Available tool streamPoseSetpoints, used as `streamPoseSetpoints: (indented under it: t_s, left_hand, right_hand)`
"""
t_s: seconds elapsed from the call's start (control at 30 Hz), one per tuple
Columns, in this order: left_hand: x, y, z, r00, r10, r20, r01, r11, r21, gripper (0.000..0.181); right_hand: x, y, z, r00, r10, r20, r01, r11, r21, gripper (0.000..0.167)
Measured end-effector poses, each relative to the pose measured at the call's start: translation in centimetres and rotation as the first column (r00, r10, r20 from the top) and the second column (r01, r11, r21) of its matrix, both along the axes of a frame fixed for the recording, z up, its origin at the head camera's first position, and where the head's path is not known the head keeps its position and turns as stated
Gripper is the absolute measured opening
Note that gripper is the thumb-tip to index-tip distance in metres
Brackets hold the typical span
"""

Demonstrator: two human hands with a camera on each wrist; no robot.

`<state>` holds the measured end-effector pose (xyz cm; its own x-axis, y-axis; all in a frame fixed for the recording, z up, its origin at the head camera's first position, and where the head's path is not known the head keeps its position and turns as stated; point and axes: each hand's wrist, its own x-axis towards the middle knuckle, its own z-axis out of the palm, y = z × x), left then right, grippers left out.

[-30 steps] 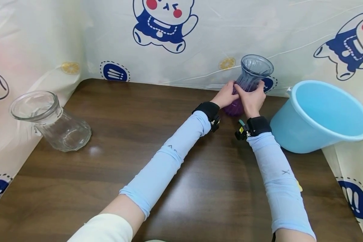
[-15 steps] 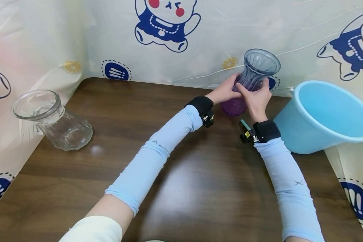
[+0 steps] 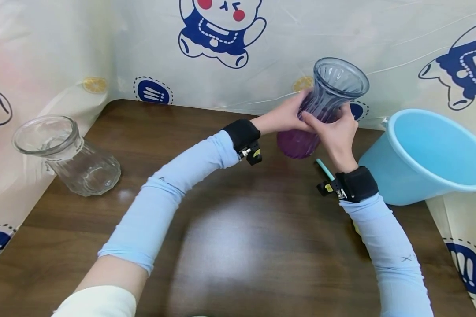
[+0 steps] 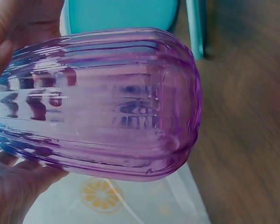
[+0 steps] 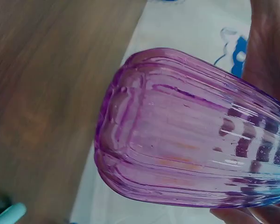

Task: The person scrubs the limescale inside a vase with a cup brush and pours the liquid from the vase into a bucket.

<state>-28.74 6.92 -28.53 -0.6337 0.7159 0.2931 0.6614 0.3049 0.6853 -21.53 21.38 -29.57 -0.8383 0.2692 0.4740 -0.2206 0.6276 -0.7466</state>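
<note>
L hand (image 3: 289, 112), R hand (image 3: 335, 134): fingers curled round vase (image 3: 321, 108); bucket (image 3: 400, 176) nr. R hand (wristband (image 3: 361, 182) part-hides 1 stick (image 3: 324, 168)).

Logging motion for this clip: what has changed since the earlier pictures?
The purple-blue vase appears raised and shifted toward the person's left, its base swung leftward so it leans more. The left hand and right hand moved with it; neither let go, and nothing new was taken hold of. The clear glass jar and light blue bucket stayed where they were.
</note>
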Motion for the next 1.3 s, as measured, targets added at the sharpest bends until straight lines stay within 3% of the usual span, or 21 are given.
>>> streamPoseSetpoints:
  t_s: [0.37, 0.63, 0.8, 0.9, 1.03, 1.2, 1.3]
  left_hand:
    - [3.6, -4.6, 2.4, 0.999, -0.048, 0.004, 0.048, 0.999, -0.012, 0.108]
    - [6.3, -6.9, 3.2, 0.991, -0.135, 0.002, 0.135, 0.991, 0.013, 0.112]
    - [7.8, -8.3, 3.7, 0.978, -0.209, 0.003, 0.209, 0.978, -0.003, 0.11]
    - [8.7, -9.2, 3.8, 0.968, -0.249, -0.013, 0.248, 0.968, -0.031, 0.107]
    - [9.8, -10.0, 3.7, 0.964, -0.261, -0.056, 0.259, 0.965, -0.039, 0.102]
    - [10.8, -10.9, 3.0, 0.964, -0.243, -0.106, 0.242, 0.97, -0.023, 0.095]
    - [11.4, -11.5, 2.5, 0.97, -0.23, -0.082, 0.23, 0.973, -0.002, 0.087]
  right_hand:
    - [3.7, -3.0, 2.2, 0.988, 0.152, -0.013, -0.15, 0.986, 0.067, 0.066]
    - [5.8, -4.1, 2.6, 0.968, 0.253, 0.005, -0.252, 0.963, 0.099, 0.068]
    - [7.2, -4.7, 2.8, 0.946, 0.324, 0.003, -0.322, 0.94, 0.109, 0.066]
    - [8.0, -5.1, 2.7, 0.931, 0.364, -0.013, -0.359, 0.925, 0.127, 0.065]
    - [9.0, -5.7, 2.5, 0.918, 0.395, -0.025, -0.388, 0.912, 0.134, 0.064]
    - [9.9, -6.5, 1.9, 0.895, 0.444, -0.046, -0.434, 0.889, 0.144, 0.066]
    - [10.3, -6.9, 1.4, 0.872, 0.488, -0.037, -0.479, 0.867, 0.14, 0.068]
